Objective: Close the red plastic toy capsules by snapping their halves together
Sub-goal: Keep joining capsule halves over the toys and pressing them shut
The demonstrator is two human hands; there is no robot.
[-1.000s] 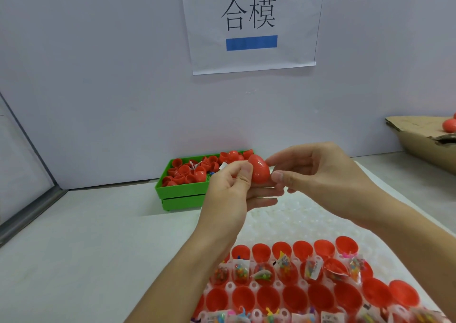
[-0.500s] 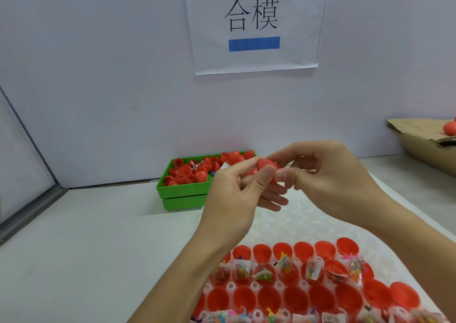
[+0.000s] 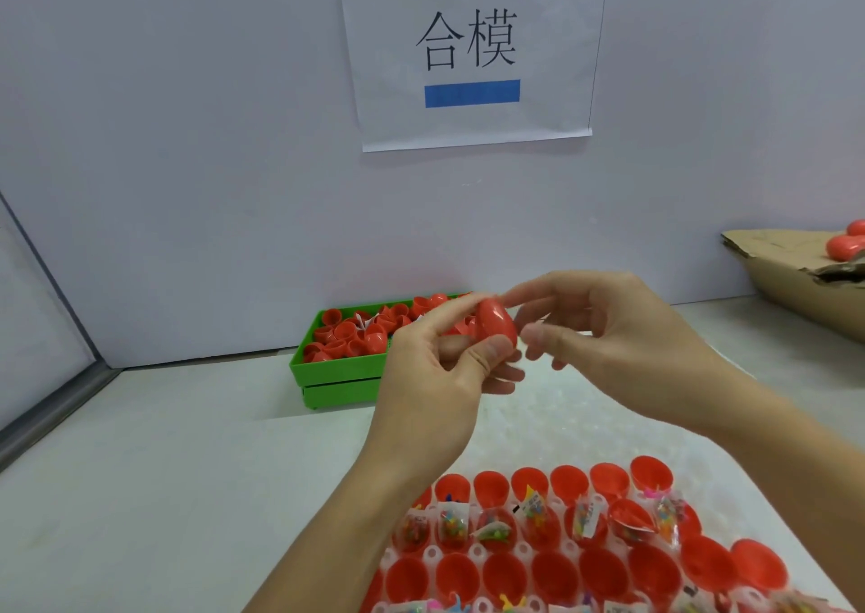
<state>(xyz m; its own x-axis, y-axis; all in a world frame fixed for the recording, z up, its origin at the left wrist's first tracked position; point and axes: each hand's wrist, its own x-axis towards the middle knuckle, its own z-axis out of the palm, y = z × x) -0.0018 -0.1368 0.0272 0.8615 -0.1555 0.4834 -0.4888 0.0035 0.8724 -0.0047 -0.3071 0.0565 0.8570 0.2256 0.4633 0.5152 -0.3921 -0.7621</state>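
A red egg-shaped capsule (image 3: pixel 497 327) is held up above the table, in front of the green tray. My left hand (image 3: pixel 440 369) grips it between thumb and fingers. My right hand (image 3: pixel 604 336) is just to its right, index fingertip touching the capsule's top, thumb close beside it, the other fingers curled. Below, a white holder tray (image 3: pixel 477 554) carries rows of open red capsule halves (image 3: pixel 503 575), several with small bagged toys (image 3: pixel 533 509) on them.
A green tray (image 3: pixel 337 369) of loose red capsule halves stands at the back by the wall. A cardboard box (image 3: pixel 795 280) with closed red capsules sits at the far right. A paper sign (image 3: pixel 470 51) hangs on the wall.
The capsule has turned in my left hand and shows more of itself. My right hand has loosened from a pinch to a fingertip touch on top.
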